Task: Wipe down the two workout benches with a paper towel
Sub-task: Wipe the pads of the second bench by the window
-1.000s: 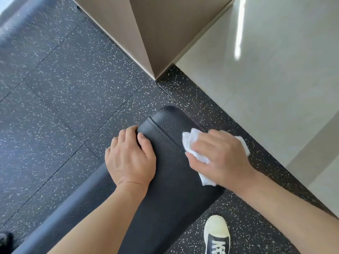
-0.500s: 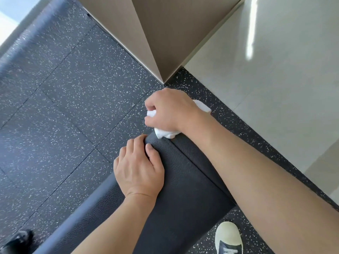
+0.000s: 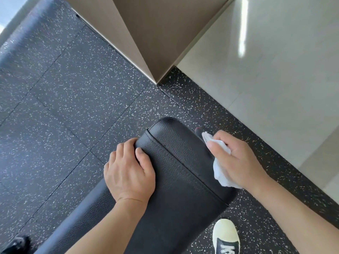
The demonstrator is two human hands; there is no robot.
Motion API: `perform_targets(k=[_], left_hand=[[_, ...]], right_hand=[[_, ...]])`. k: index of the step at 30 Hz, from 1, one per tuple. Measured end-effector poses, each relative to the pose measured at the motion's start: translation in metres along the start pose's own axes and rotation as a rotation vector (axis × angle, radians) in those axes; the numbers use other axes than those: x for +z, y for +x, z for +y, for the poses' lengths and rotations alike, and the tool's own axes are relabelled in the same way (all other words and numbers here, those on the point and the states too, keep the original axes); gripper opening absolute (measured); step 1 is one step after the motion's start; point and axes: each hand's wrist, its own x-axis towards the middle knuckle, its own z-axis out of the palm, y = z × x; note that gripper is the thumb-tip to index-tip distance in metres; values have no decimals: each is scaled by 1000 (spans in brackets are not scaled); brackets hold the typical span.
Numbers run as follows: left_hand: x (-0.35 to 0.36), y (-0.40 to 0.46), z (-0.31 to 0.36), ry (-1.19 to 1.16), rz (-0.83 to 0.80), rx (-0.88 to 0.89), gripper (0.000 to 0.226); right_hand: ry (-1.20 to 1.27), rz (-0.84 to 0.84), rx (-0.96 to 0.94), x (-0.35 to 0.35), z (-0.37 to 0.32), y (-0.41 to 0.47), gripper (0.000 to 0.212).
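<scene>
White paper towel (image 3: 219, 162) half-hidden under right hand (image 3: 236, 160)

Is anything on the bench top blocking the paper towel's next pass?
Only the left hand, gripping the bench at its left edge. The right hand holds the paper towel at the right edge; the pad between them is bare.

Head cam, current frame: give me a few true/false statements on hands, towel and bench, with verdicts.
1. The right hand holds the paper towel at the bench's right edge. True.
2. The left hand holds a spray bottle. False: it grips the bench's left edge, holding nothing else.
3. The towel lies flat in the middle of the bench top. False: it is bunched in the right hand at the side.
4. A light-toed shoe stands on the speckled floor right of the bench. True.
</scene>
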Motion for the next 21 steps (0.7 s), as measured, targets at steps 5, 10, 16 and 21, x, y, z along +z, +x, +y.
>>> perform_targets(k=[5, 10, 16, 21], left_hand=[[-1, -1, 1, -5, 1, -6, 47], [0, -1, 1, -7, 21, 3, 52], [2, -2, -1, 1, 21, 13, 53], [2, -2, 1, -24, 23, 8, 55]], right_hand=[[-9, -32, -100, 25, -47, 69, 38], [76, -78, -136, 40, -61, 107, 42], [80, -60, -32, -9, 10, -3, 41], [93, 153, 62, -4, 27, -60, 34]])
